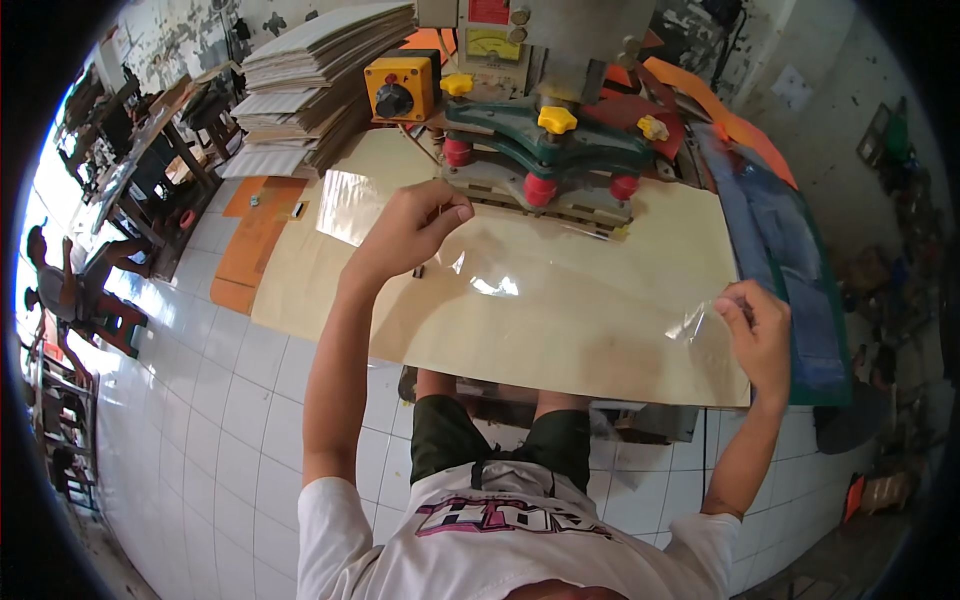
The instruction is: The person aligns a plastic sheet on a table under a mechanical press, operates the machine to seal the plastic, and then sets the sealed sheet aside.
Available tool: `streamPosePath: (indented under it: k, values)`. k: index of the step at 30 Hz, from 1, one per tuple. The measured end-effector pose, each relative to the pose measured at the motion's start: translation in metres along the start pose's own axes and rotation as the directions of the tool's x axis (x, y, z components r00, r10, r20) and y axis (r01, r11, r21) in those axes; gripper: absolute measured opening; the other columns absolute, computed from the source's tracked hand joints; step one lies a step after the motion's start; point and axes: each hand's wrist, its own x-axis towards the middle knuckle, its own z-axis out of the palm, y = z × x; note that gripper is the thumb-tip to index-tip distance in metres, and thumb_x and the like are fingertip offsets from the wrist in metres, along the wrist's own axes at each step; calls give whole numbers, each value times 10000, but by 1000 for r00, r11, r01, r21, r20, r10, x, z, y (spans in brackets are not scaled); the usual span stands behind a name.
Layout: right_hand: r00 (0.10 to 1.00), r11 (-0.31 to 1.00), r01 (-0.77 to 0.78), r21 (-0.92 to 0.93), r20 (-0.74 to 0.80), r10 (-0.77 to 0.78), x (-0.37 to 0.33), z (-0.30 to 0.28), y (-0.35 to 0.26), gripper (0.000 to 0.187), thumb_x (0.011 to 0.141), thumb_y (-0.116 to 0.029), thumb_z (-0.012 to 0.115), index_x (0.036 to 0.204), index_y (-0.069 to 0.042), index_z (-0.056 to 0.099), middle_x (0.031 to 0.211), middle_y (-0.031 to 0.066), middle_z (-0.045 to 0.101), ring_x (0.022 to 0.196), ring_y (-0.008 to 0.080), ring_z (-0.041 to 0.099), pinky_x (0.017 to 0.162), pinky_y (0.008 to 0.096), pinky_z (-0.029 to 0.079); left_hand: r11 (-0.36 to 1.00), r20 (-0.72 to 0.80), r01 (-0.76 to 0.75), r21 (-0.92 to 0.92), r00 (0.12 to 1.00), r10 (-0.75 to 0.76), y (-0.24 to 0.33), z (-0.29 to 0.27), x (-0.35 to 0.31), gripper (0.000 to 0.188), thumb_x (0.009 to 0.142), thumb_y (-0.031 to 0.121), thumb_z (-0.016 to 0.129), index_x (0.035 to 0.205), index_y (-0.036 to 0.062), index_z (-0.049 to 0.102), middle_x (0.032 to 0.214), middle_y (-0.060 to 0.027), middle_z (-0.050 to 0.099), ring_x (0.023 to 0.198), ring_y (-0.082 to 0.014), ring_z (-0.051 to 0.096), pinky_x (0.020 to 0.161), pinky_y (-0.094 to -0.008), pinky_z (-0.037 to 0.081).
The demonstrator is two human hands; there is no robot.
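A clear plastic sheet [495, 286] shows by its glare, stretched low over a cream-coloured worktop board [570, 345]. My right hand [760, 325] pinches its right end near the board's right edge. My left hand [420, 230] is closed in a pinch at the other end, just in front of the press; the sheet's edge at those fingertips is hard to see. Beyond my hands stands the press head [550, 145], a green plate with yellow knobs and red cushions. A small dark piece [418, 271] lies on the board below my left hand.
Another glossy clear sheet [345, 205] lies on the board's left part. A tall stack of flat boards [305, 90] stands at the back left, beside a yellow switch box [400, 90]. Blue plastic material [805, 270] lies at the right. Another person [70, 285] sits far left.
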Motion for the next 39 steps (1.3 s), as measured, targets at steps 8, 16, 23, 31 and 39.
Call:
streamPosePath:
  k: [8, 16, 23, 31, 39]
  values:
    - [966, 925, -165, 341, 245, 82, 23, -26, 55, 312, 964, -273, 668, 801, -15, 604, 671, -41, 513, 607, 35, 432, 544, 217, 331, 998, 86, 53, -34, 995, -50, 69, -37, -9, 144, 958, 89, 612, 879, -32, 610, 737, 30, 542, 674, -42, 424, 581, -239, 362]
    - [918, 859, -270, 436, 385, 93, 36, -27, 51, 316, 976, -294, 653, 809, -30, 607, 673, -48, 491, 611, 29, 421, 553, 207, 323, 990, 11, 10, -141, 1000, -8, 79, -47, -15, 208, 935, 136, 615, 868, -60, 620, 675, -12, 534, 631, -71, 426, 559, -273, 362]
    - [915, 845, -261, 467, 397, 63, 35, -27, 46, 279, 975, -259, 653, 824, -29, 608, 718, -42, 514, 634, 28, 432, 569, 200, 341, 980, 19, 22, -199, 1000, -19, 74, -54, -19, 192, 947, 119, 600, 843, -42, 603, 712, 1, 562, 676, -57, 445, 597, -257, 374]
    - [909, 829, -279, 484, 411, 66, 34, -25, 32, 185, 962, -165, 646, 845, -23, 627, 756, -36, 564, 655, 30, 459, 582, 204, 373, 969, 36, 82, -235, 997, -75, 68, -63, -22, 184, 952, 132, 601, 841, -14, 608, 776, 23, 584, 749, -44, 490, 663, -228, 391]
    - [931, 849, -257, 461, 353, 91, 31, -20, 30, 146, 904, -126, 728, 844, -35, 631, 722, -77, 536, 632, 3, 427, 562, 189, 353, 972, 27, 96, -214, 995, -93, 49, -61, -18, 216, 938, 246, 643, 827, 63, 617, 754, 53, 557, 658, -21, 395, 577, -226, 279]
